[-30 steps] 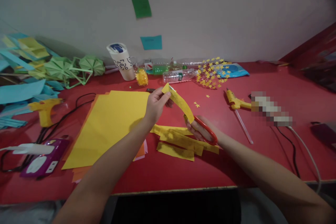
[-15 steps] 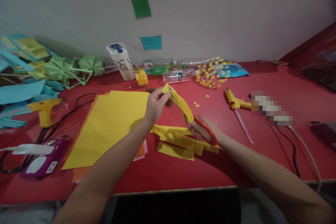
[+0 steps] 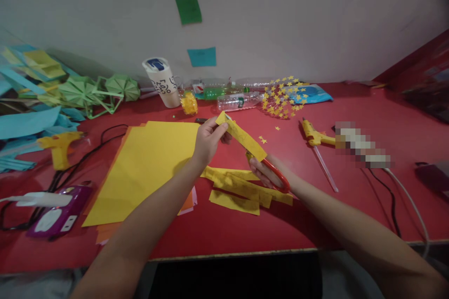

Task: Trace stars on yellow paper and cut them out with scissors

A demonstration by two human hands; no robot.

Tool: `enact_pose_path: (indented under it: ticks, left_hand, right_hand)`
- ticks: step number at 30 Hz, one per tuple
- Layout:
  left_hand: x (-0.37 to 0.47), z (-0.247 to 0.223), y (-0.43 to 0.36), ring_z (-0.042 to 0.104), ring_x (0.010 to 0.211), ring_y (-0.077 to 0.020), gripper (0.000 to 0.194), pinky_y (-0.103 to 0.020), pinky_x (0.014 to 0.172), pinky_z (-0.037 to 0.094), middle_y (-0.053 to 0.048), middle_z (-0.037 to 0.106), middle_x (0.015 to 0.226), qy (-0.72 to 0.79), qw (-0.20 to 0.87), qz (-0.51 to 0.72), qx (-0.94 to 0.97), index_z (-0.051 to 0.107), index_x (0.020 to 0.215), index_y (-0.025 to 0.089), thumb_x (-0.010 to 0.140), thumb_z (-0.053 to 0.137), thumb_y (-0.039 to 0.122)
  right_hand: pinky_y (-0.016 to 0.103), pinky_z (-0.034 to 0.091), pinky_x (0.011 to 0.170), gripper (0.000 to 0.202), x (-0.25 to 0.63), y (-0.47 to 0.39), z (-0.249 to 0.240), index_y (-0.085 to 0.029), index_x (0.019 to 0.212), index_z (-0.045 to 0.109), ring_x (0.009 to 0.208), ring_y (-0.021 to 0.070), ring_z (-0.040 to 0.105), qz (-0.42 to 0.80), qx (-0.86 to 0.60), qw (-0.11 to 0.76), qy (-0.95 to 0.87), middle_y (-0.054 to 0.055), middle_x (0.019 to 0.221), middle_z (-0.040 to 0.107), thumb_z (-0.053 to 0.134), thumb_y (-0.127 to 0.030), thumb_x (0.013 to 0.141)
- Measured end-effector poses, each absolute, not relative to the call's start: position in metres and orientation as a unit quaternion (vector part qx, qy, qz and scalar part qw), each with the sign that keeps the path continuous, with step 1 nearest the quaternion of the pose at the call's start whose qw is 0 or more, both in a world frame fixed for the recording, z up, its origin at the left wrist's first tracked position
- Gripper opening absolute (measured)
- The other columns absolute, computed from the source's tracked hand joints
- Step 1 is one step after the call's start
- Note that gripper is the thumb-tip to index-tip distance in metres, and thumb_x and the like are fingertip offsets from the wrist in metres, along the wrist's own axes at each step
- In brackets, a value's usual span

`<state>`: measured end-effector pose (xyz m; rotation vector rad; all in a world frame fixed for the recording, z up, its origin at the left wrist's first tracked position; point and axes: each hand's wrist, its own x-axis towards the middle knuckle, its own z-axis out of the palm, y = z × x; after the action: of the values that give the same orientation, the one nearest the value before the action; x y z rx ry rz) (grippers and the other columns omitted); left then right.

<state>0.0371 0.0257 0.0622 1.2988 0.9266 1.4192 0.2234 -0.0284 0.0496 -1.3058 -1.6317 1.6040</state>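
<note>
My left hand (image 3: 210, 138) pinches the upper end of a yellow paper strip (image 3: 247, 138), which slants down to the right. Red-handled scissors (image 3: 278, 175) are in my right hand (image 3: 264, 170), with most of the blades hidden behind the strip and a tip showing near my left fingers. Faint pencil lines seem to mark the strip. Below my hands, several cut yellow strips (image 3: 238, 187) lie overlapping on the red table (image 3: 196, 238). A stack of yellow sheets (image 3: 150, 173), with orange and pink ones under it, lies beneath my left forearm.
Two yellow glue guns, one at left (image 3: 59, 147) and one at right (image 3: 314, 135), flank the work. Behind stand a white tumbler (image 3: 161, 81), plastic bottles (image 3: 238, 101) and a star-covered clear bottle piece (image 3: 280, 98). A purple power adapter (image 3: 61, 210) sits at front left.
The lower end of the yellow strip has swung slightly right and straightened, now covering more of the scissors. Both hands stay nearly in place.
</note>
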Motion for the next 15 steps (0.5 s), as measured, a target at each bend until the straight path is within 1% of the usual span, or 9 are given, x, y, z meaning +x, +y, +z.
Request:
enact_pose_path:
  ticks: [8,12,15]
  left_hand:
    - [0.0368,0.0606,0.0275,0.054,0.043,-0.0116,0.014,-0.024,0.046,0.044,0.002,0.058,0.049,0.375,0.499,0.577,0.526,0.060,0.069,0.017,0.075,0.063,0.030]
    - [0.0363,0.0607,0.0279,0.053,0.042,-0.0113,0.017,-0.024,0.046,0.044,0.003,0.055,0.046,0.378,0.514,0.577,0.510,0.058,0.066,0.018,0.071,0.066,0.033]
    - [0.0361,0.0608,0.0282,0.052,0.043,-0.0102,0.018,-0.023,0.046,0.044,0.003,0.056,0.047,0.378,0.533,0.578,0.490,0.059,0.065,0.018,0.068,0.068,0.033]
  right_hand:
    - [0.023,0.028,0.034,0.044,0.2235,-0.0276,0.0527,-0.024,0.064,0.041,0.030,0.0070,0.032,0.591,-0.497,0.240,-0.588,-0.009,0.037,0.036,0.060,-0.060,0.080]
    - [0.023,0.027,0.034,0.045,0.2217,-0.0283,0.0532,-0.024,0.063,0.040,0.030,0.0064,0.030,0.587,-0.522,0.234,-0.574,-0.010,0.038,0.035,0.063,-0.060,0.078]
    - [0.023,0.025,0.034,0.045,0.2212,-0.0279,0.0506,-0.024,0.065,0.039,0.030,0.0065,0.029,0.583,-0.533,0.238,-0.565,-0.010,0.039,0.034,0.064,-0.059,0.076]
